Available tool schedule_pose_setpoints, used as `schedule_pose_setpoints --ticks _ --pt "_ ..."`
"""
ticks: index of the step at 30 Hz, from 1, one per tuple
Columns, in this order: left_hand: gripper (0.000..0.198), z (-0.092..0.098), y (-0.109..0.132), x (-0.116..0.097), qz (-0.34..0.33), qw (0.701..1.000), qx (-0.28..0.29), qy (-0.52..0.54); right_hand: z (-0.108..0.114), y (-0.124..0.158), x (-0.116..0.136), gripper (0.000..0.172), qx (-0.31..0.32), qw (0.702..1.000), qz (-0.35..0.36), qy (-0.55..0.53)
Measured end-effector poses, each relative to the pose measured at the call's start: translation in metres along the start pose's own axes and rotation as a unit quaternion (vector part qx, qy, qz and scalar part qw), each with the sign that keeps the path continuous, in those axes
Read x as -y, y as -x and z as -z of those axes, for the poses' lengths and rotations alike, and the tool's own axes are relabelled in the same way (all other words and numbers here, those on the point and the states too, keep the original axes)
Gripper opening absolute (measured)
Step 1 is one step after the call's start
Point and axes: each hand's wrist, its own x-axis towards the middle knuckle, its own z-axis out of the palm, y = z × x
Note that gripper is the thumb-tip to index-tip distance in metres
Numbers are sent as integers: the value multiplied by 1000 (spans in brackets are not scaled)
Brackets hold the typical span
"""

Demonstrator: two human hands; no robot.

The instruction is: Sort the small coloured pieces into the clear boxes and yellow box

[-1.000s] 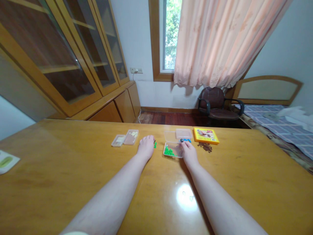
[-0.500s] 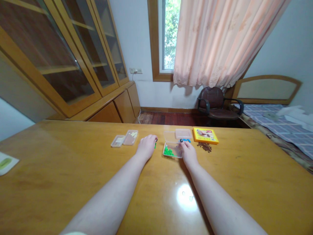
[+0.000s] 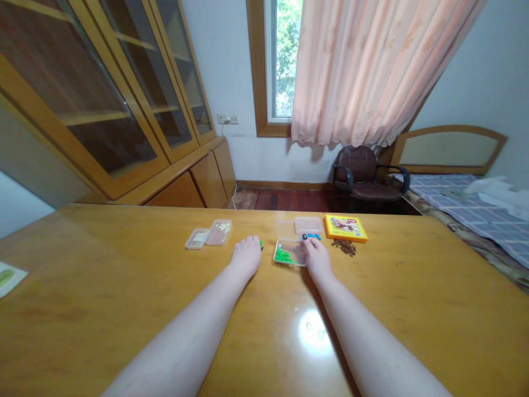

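Note:
My left hand rests knuckles-up on the wooden table, fingers curled over small green pieces at its fingertips. Just to its right, my right hand grips the right edge of a clear plastic box that holds several green pieces. A few blue pieces lie just beyond my right fingertips. The box's open lid lies behind it.
A second open clear box with pale contents sits left of my left hand. A yellow packet and a heap of small brown pieces lie to the right. A paper lies at the table's left edge. Beyond are a chair, cabinets and a bed.
My left hand has drawn slightly back toward me with fingers curled tighter. The right hand stays on the box edge. The camera dipped a little.

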Motion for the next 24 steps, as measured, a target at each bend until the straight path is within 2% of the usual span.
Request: schedule_pose_setpoints --ticks 5,12,18,21,24 --pt "22 -3 -3 0 8 1000 16 8 1 0 2 34 1 1000 3 13" --pt "24 1 0 -4 -68 997 18 27 1 1 4 34 0 1000 -1 16" --pt "21 1 -2 -4 -73 996 25 47 -1 -1 0 35 -2 1000 3 -9" --pt "18 3 -3 -3 -76 994 12 74 -1 -2 -1 36 -1 1000 -1 -4" --pt "14 9 -1 -2 -83 990 -28 111 -1 -1 0 35 0 1000 -2 1"
